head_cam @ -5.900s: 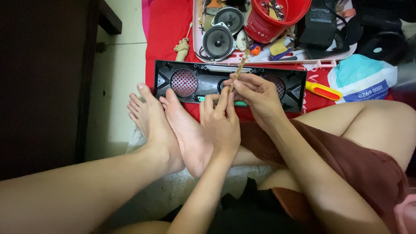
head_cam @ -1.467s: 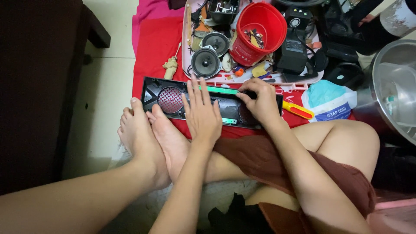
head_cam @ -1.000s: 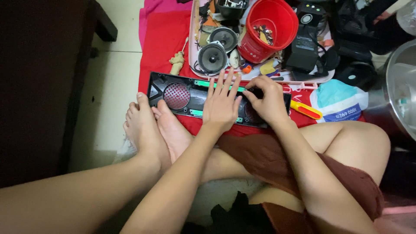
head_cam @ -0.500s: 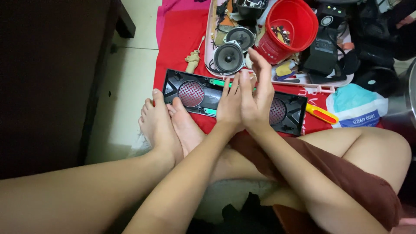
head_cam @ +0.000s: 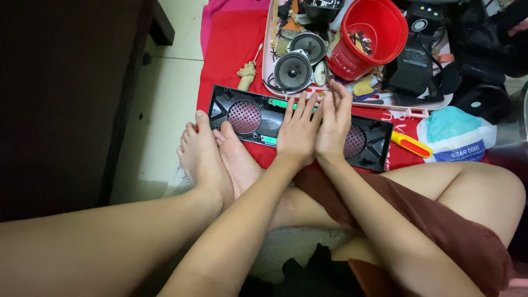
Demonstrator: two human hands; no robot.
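The person sits on a pale tiled floor (head_cam: 165,110), legs stretched toward a red cloth (head_cam: 231,49) spread over it. A dark piece of furniture (head_cam: 60,99) fills the left side. On the cloth lies a long black speaker panel (head_cam: 258,118) with round red mesh grilles and a green circuit strip. The left hand (head_cam: 298,135) rests flat on the panel's middle, fingers spread, its grip wide and holding nothing. The right hand (head_cam: 333,124) lies just beside it, fingers straight and together, touching the left; whether anything sits under its palm I cannot tell. Beyond the panel a pinkish tray (head_cam: 268,55) carries two loose speaker cones (head_cam: 293,70) and a red bucket (head_cam: 368,36) of small parts. A yellow-and-red screwdriver (head_cam: 411,145) lies at the panel's right end.
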